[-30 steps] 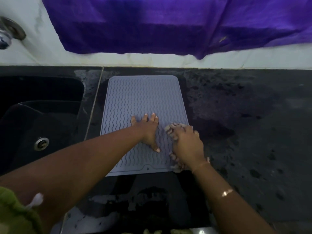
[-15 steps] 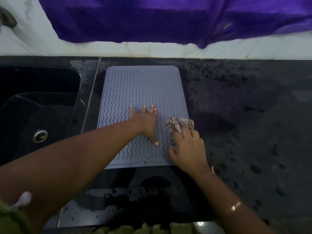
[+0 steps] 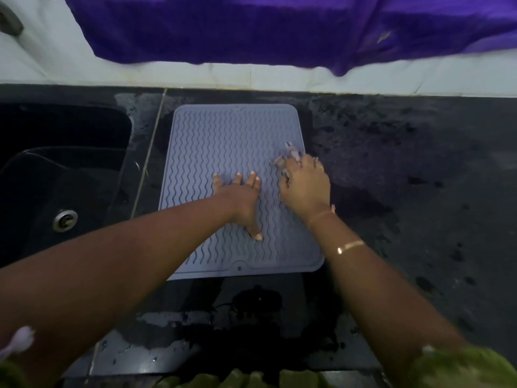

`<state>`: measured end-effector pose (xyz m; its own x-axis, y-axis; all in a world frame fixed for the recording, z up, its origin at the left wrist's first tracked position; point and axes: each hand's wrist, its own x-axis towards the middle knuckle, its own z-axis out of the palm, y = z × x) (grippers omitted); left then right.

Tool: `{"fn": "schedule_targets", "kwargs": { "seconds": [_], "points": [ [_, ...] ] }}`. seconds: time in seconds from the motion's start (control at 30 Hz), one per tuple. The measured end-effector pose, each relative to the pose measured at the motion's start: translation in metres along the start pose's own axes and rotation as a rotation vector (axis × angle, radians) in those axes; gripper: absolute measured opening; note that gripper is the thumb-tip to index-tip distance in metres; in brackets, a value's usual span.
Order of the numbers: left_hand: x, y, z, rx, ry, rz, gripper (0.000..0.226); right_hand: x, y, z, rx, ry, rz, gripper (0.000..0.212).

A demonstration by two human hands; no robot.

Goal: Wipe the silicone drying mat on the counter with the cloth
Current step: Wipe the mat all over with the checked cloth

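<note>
A grey silicone drying mat [image 3: 223, 141] with wavy ridges lies flat on the black counter [image 3: 405, 169]. My left hand [image 3: 242, 201] presses flat on the mat's middle, fingers spread and straight. My right hand [image 3: 305, 184] is at the mat's right edge, about halfway up, and holds a small crumpled pale cloth [image 3: 291, 154] against the mat. Most of the cloth is hidden under my fingers; a bit sticks out past the fingertips.
A black sink [image 3: 61, 175] with a metal drain [image 3: 65, 219] lies left of the mat. A purple fabric [image 3: 279, 26] hangs over the white wall behind. The counter near the front edge is wet and shiny.
My right hand has slid the cloth away from me along the mat's right side, from the near corner to mid-height. My left hand has stayed pressed on the mat.
</note>
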<state>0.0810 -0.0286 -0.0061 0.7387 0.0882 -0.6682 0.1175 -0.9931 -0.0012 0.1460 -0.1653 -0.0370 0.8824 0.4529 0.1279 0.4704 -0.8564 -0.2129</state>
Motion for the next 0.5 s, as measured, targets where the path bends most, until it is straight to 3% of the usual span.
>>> {"fn": "schedule_targets", "kwargs": {
  "seconds": [0.1,0.23,0.5],
  "points": [
    [0.001,-0.002,0.002,-0.011,0.007,0.012,0.138,-0.067,0.003,-0.003,-0.006,0.074,-0.047,0.046],
    [0.001,0.001,0.001,0.014,0.011,0.009,0.139,-0.111,0.007,-0.007,0.019,0.043,-0.032,0.031],
    [0.002,0.012,-0.006,0.092,-0.026,-0.048,0.141,0.031,0.001,-0.002,0.033,0.018,0.033,0.031]
  ]
}}
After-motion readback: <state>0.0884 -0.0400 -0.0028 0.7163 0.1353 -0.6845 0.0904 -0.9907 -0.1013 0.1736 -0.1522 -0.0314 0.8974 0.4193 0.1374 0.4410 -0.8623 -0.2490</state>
